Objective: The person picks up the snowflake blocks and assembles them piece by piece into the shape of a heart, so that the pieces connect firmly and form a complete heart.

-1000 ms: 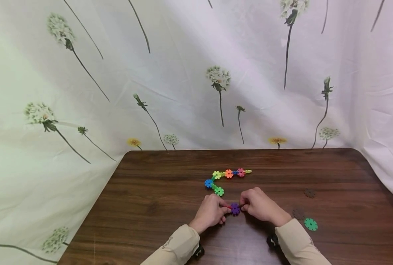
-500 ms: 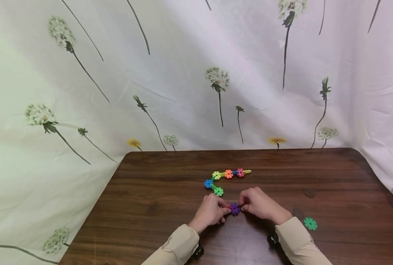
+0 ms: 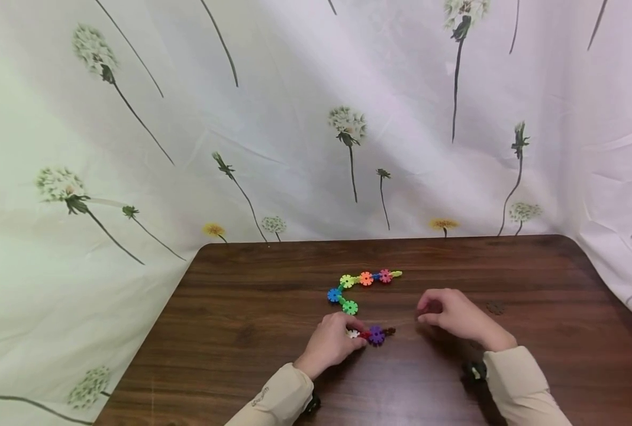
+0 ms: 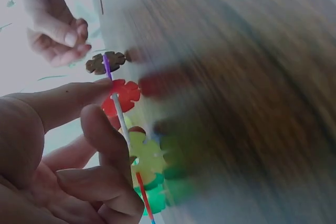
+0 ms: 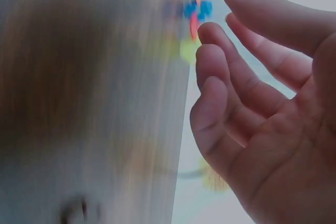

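Observation:
My left hand [image 3: 331,342] pinches a short chain of notched interlocking discs near its red disc [image 4: 126,98]. A white disc [image 3: 353,334] shows between the fingers, a purple disc [image 3: 377,335] lies right of the red one, and a brown disc [image 3: 389,332] forms the right end. Any part of the chain further left is hidden by the hand. My right hand [image 3: 457,315] hovers to the right, fingers loosely bent and holding nothing. Behind the left hand, a longer curved chain of coloured discs [image 3: 366,278] lies on the table, its green disc [image 3: 350,307] nearest the hand.
A loose brown disc [image 3: 495,307] lies on the dark wooden table [image 3: 231,355], just beyond the right forearm. White cloth with a dandelion print [image 3: 294,118] hangs behind the table and along its sides.
My right hand has let go of the brown disc and moved right, now covering the loose green disc. My left hand has shifted slightly left, and a white disc now shows in its grip.

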Demonstrator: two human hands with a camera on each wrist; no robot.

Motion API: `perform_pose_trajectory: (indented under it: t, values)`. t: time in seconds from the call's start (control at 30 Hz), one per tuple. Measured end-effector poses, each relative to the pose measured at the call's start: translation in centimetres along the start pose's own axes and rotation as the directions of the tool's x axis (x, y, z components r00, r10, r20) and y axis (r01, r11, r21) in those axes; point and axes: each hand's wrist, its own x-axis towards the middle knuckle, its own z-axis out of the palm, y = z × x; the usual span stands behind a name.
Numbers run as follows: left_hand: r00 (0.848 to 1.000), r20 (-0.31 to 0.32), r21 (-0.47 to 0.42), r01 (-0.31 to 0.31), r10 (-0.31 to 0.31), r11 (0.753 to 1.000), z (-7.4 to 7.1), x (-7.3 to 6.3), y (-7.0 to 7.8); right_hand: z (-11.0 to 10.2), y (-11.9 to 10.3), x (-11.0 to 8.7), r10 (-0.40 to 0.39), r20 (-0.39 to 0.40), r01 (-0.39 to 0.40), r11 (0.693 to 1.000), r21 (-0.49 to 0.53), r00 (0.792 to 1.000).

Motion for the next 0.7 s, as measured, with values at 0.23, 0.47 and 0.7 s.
perform_pose_trajectory:
  t: [0.23,0.47,0.7]
  values:
    - [0.999,0.009,0.001,0.034,-0.034,0.999,-0.2,-0.3,-0.5,-2.9,2.4,-2.3,0.062,-0.043,-0.062,0.998,0.013,0.997]
    - [1.0,0.013,0.01,0.017,-0.017,1.0,-0.1,-0.4,-0.7,-4.3,4.7,-4.7,0.09,0.021,-0.091,0.995,0.044,0.996]
    - [1.0,0.004,0.029,0.01,-0.01,1.0,0.0,-0.6,-0.7,-4.4,6.0,-5.9,0.087,0.177,-0.108,0.988,0.114,0.98]
